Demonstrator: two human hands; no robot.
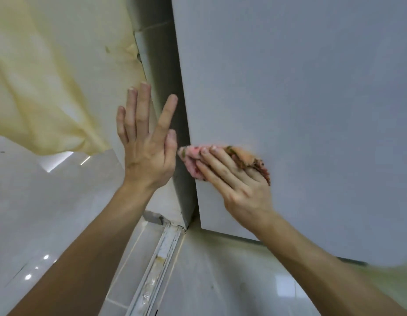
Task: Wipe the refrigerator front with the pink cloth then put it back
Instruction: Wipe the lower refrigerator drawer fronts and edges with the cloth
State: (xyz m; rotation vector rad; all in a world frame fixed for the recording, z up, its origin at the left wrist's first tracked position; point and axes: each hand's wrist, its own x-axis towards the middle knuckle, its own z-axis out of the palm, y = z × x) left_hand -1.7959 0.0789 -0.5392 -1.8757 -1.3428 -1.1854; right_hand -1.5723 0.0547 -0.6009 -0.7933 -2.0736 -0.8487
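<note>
The right hand (239, 179) presses the crumpled pink patterned cloth (193, 158) flat-fingered, seemingly against the grey refrigerator front (289, 87); the left hand (145, 142), fingers spread, hovers at nine o'clock.

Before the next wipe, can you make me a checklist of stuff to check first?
1. Cloth is in the right hand: ok, its fingers press it flat.
2. Cloth touches the fridge front: ok, at the left edge, low on the door.
3. Left hand is out of the wiping path: ok, it is open, raised beside the fridge side, holding nothing.
4. Door is closed: cannot tell, only its front and one edge show.
5. Cloth is clean enough: not ok, dark specks and a brownish patch show on it.
6. Spot to put the cloth back: cannot tell, not in view.
</note>
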